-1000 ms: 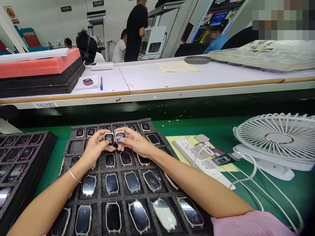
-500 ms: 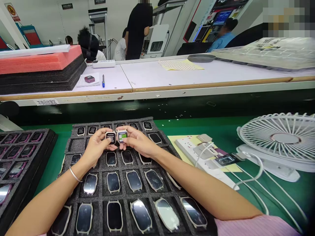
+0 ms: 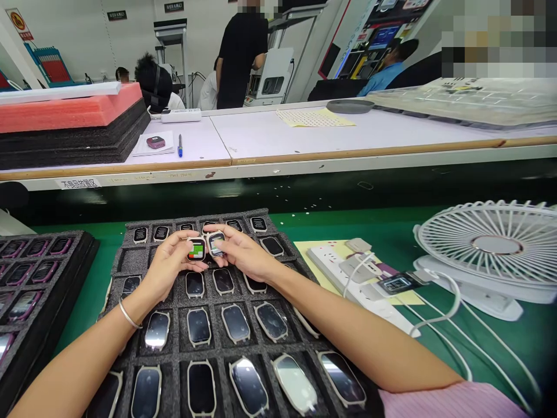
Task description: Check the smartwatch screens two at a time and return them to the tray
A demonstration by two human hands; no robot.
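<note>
My left hand pinches a small smartwatch body whose screen glows red and green. My right hand grips a second watch body with a lit screen right beside it. Both hands hover over the far middle of a dark foam tray whose pockets hold several pale-rimmed watch bodies with dark screens. A thin bracelet circles my left wrist.
A second foam tray with pink-rimmed watch bodies lies at the left. To the right are a white power strip with cables, a charging watch and a white fan. Behind runs a white bench; people work beyond.
The screen of the watch in my left hand has changed from dark with text to a red and green display. Both hands stay in place.
</note>
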